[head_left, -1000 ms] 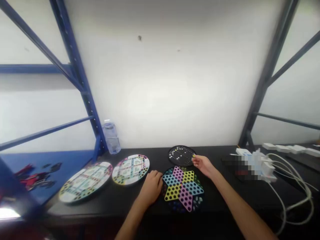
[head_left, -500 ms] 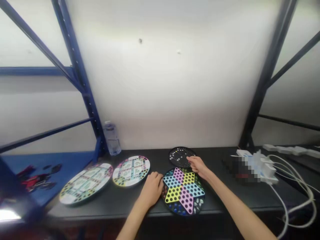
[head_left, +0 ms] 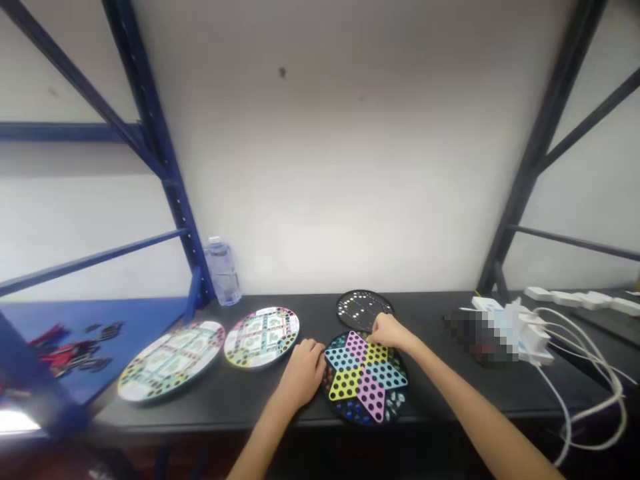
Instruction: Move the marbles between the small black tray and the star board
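Observation:
A round black Chinese checkers board (head_left: 345, 385) lies in front of me, with a six-pointed star in pink, yellow and blue. Blue, clear and other coloured pieces fill the pockets around the star. My left hand (head_left: 303, 373) rests on the table against the board's left edge, its fingers loosely bent and lying down. Over the board's far edge, by the yellow point, my right hand (head_left: 389, 331) has its fingers pinched together and pointing down. What they hold, if anything, is hidden. Just behind is a smaller round black board (head_left: 361, 308) with white dots and lines.
Two round white printed boards (head_left: 263, 337) lie to the left on the black table (head_left: 280, 410). A clear bottle (head_left: 223, 272) stands by the blue rack post (head_left: 173, 180). White power strips and cables (head_left: 595, 353) spread at the right, beside a blurred-out object.
My right hand has come back from the small black board to the far edge of the Chinese checkers board, fingers now pointing down. The left hand has stayed in place.

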`<action>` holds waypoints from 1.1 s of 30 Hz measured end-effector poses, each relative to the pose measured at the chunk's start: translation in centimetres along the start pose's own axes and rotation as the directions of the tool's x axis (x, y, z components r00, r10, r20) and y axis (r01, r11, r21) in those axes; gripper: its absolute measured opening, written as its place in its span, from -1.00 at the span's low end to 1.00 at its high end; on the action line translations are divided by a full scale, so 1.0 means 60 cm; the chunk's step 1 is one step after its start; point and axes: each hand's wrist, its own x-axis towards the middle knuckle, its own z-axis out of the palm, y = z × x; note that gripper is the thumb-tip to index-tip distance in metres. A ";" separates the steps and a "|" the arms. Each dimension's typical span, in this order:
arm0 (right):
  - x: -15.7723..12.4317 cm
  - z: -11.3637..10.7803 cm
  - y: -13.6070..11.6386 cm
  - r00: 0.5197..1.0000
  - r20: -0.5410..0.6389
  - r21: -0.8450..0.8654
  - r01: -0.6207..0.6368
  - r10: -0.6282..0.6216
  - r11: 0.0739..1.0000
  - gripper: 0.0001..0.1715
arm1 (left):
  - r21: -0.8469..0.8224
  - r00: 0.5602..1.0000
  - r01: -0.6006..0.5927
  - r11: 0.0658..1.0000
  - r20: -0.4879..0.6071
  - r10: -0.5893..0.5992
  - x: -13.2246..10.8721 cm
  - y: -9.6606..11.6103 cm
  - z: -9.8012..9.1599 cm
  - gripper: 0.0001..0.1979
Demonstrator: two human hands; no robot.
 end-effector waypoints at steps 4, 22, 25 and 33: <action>-0.002 -0.003 -0.006 0.998 -0.023 0.073 -0.064 0.066 0.995 -0.78 | -0.007 1.000 0.001 1.000 0.011 -0.001 0.001 0.003 -0.005 -0.71; -0.010 -0.014 0.075 0.965 0.263 0.964 -0.263 0.009 0.048 -0.67 | -0.016 1.000 -0.001 1.000 0.014 0.001 0.004 0.004 -0.005 -0.70; -0.009 -0.004 0.059 0.986 0.140 0.953 -0.158 0.085 0.259 -0.60 | -0.016 1.000 -0.006 1.000 0.013 0.006 0.004 0.004 -0.004 -0.70; -0.017 -0.001 0.023 0.942 -0.173 0.333 0.332 -0.289 0.882 -0.94 | -0.002 1.000 0.006 1.000 0.012 -0.006 0.003 0.003 -0.002 -0.70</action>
